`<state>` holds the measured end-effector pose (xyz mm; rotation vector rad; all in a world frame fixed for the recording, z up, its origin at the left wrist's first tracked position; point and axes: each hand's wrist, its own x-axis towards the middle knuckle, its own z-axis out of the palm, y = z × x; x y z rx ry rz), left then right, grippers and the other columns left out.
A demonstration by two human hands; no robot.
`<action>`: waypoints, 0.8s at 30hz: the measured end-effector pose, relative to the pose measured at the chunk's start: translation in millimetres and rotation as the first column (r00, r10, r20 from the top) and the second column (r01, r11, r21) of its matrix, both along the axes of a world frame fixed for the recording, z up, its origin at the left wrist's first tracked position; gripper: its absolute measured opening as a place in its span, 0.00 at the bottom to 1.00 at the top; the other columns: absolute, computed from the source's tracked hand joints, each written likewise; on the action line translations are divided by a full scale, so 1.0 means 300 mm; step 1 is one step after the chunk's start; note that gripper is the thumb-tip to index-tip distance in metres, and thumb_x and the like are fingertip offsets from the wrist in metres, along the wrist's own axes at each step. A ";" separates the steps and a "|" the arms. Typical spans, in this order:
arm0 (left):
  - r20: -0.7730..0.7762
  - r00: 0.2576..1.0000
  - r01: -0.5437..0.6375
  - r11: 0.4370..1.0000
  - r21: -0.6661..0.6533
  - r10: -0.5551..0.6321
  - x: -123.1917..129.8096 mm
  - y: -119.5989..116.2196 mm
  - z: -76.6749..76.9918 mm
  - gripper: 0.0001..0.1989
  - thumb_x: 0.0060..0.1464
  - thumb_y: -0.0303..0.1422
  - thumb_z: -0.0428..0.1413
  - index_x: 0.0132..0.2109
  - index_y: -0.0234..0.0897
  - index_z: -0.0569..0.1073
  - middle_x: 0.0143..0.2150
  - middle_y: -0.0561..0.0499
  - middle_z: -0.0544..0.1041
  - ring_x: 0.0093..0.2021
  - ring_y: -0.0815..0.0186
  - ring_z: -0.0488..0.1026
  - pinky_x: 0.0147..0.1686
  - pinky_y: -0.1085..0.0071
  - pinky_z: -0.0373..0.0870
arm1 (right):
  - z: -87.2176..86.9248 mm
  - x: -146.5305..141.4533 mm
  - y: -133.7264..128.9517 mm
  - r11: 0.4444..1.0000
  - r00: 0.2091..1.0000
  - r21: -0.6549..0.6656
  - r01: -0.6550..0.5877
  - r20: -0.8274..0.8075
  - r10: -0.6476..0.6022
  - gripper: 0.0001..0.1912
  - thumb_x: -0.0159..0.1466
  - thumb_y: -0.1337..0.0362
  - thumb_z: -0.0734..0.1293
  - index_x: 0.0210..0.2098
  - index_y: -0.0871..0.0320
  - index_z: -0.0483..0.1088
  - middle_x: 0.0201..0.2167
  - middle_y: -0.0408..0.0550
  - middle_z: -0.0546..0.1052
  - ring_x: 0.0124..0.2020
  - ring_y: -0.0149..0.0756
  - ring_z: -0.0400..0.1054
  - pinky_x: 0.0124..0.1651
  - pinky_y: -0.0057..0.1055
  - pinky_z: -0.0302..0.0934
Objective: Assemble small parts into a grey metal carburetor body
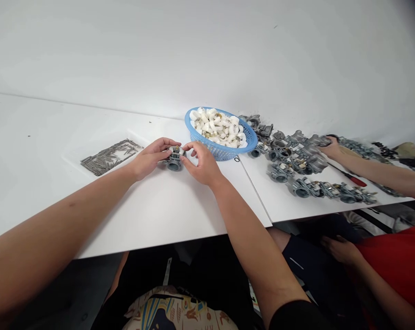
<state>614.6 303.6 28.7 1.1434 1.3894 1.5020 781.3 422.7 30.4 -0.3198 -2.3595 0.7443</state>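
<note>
A grey metal carburetor is on the white table in front of me, its round bore facing my side and white and brass parts showing on top. My left hand closes on its left side, thumb and fingers at the upper edge. From the right, my right hand grips it between thumb and fingertips. Just behind that hand stands a blue plastic basket heaped with white plastic floats. Left of my left hand lies a pile of thin metal pins. Fine detail between my fingertips is too small to make out.
Several carburetors crowd the adjoining table at right, across a seam. A red-handled screwdriver lies among them. A co-worker's hand reaches onto these carburetors; that person's red shirt is at lower right. A white wall rises behind.
</note>
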 end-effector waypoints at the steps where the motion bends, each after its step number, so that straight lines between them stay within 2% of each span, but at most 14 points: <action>1: -0.008 1.000 0.001 1.000 -0.001 -0.001 0.001 0.000 -0.001 0.19 0.54 0.41 0.61 0.51 0.42 0.73 0.55 0.47 0.74 0.48 0.60 0.70 0.45 0.62 0.65 | -0.002 0.000 0.003 1.000 1.000 -0.022 0.001 0.010 0.000 0.10 0.65 0.59 0.65 0.45 0.54 0.68 0.46 0.46 0.74 0.44 0.38 0.67 0.47 0.36 0.62; 9: -0.002 1.000 -0.005 1.000 -0.021 0.005 0.008 -0.002 0.006 0.18 0.55 0.40 0.60 0.51 0.41 0.72 0.55 0.47 0.73 0.44 0.62 0.69 0.41 0.65 0.63 | -0.006 0.000 0.008 0.992 0.997 -0.129 -0.005 0.075 0.015 0.17 0.64 0.54 0.67 0.49 0.54 0.67 0.52 0.47 0.73 0.49 0.41 0.68 0.52 0.41 0.63; 16: 0.030 1.000 0.002 1.000 -0.025 -0.002 0.005 0.002 -0.001 0.18 0.54 0.40 0.61 0.50 0.41 0.72 0.57 0.47 0.73 0.46 0.61 0.71 0.40 0.65 0.65 | -0.009 0.001 0.008 0.985 0.994 -0.172 -0.007 0.104 0.026 0.21 0.63 0.52 0.68 0.51 0.53 0.66 0.54 0.47 0.73 0.53 0.42 0.68 0.56 0.43 0.62; 24: 0.028 0.999 -0.014 0.999 -0.036 0.015 0.014 -0.002 0.011 0.20 0.52 0.42 0.63 0.50 0.41 0.73 0.52 0.47 0.75 0.44 0.60 0.72 0.41 0.63 0.67 | -0.023 0.000 0.022 0.981 0.995 -0.193 -0.019 0.090 0.037 0.23 0.61 0.50 0.70 0.52 0.53 0.66 0.55 0.48 0.73 0.53 0.42 0.68 0.55 0.43 0.63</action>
